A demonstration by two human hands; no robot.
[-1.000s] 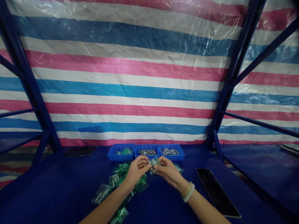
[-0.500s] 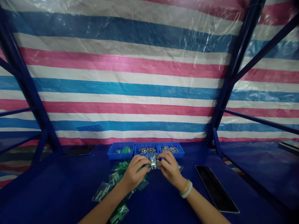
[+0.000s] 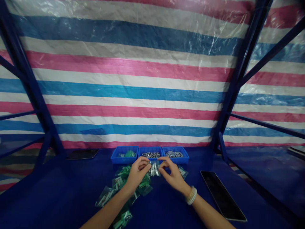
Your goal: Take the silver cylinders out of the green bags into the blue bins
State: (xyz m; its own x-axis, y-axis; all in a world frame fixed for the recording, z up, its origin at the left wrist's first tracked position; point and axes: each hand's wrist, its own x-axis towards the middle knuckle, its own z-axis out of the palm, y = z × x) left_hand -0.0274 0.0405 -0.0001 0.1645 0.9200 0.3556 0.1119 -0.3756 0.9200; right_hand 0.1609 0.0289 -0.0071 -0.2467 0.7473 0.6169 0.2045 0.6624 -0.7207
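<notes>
Between my hands is a small clear plastic bag (image 3: pixel 154 169) with shiny silver metal parts inside. My left hand (image 3: pixel 138 173) pinches its left edge between thumb and curled fingers. At the right edge, my right hand (image 3: pixel 173 176) holds the bag with thumb and forefinger; a pale beaded bracelet (image 3: pixel 191 195) circles that wrist. Below and left of the bag spreads a pile of filled clear bags (image 3: pixel 118 183) with green and silver contents, partly covered by my left forearm. Another clear bag (image 3: pixel 183 172) lies just beyond my right hand.
Three blue bins stand in a row behind my hands: one with green and clear bags (image 3: pixel 113 157), one of shiny metal pieces (image 3: pixel 140 153), one of grey pieces (image 3: pixel 186 157). A dark tablet (image 3: pixel 222 195) lies at right, a dark flat device (image 3: pixel 82 154) at back left. Blue posts flank the table.
The bag, bunched and creased between my fingers before, now lies flatter with its metal parts showing. My right hand's fingers have spread a little. The view has shifted slightly.
</notes>
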